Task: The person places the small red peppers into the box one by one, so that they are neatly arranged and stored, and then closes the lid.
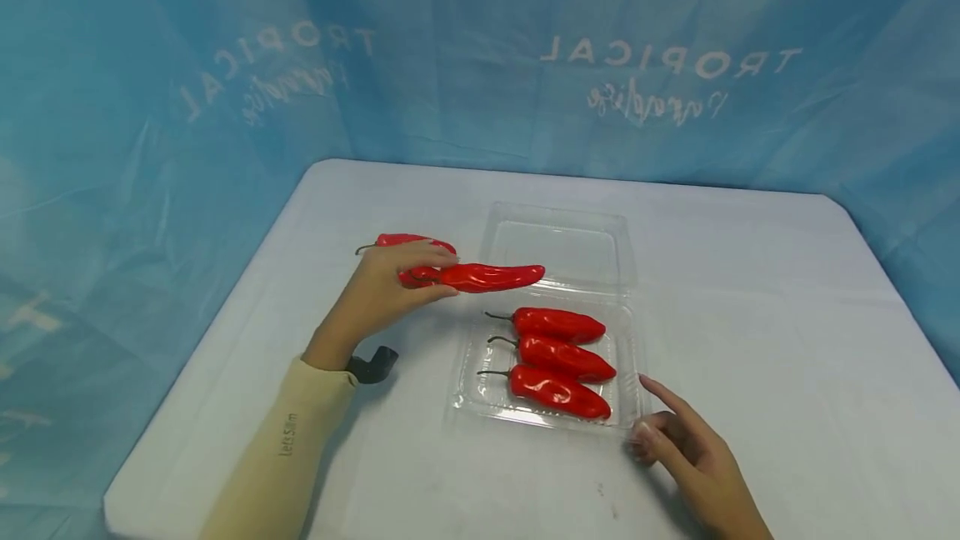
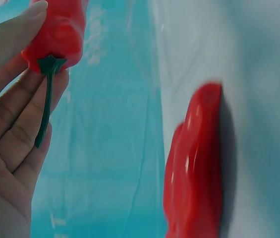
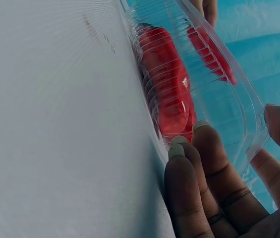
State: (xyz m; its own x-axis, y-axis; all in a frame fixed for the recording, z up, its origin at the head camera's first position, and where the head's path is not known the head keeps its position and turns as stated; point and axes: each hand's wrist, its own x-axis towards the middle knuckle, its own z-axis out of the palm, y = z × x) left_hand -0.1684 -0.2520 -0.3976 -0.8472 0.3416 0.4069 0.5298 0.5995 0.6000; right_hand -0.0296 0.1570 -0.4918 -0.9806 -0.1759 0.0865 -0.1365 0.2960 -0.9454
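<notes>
My left hand [image 1: 386, 282] pinches a red chili pepper [image 1: 495, 277] between thumb and fingers, its tip pointing right, above the left side of a clear plastic clamshell box [image 1: 472, 402]. In the left wrist view its green stem [image 2: 48, 104] hangs down beside the fingers. Three red peppers [image 1: 558, 390] lie side by side in the box's near half, stems to the left. At the box's near right corner, my right hand [image 1: 697, 457] holds the rim, thumb on the front edge and index finger along the right side.
More red peppers [image 1: 401, 238] lie on the white table [image 1: 750, 290] left of the box, partly hidden by my left hand. The box's lid [image 1: 558, 244] lies folded open toward the back. A blue printed curtain [image 1: 465, 48] hangs behind and beside the table.
</notes>
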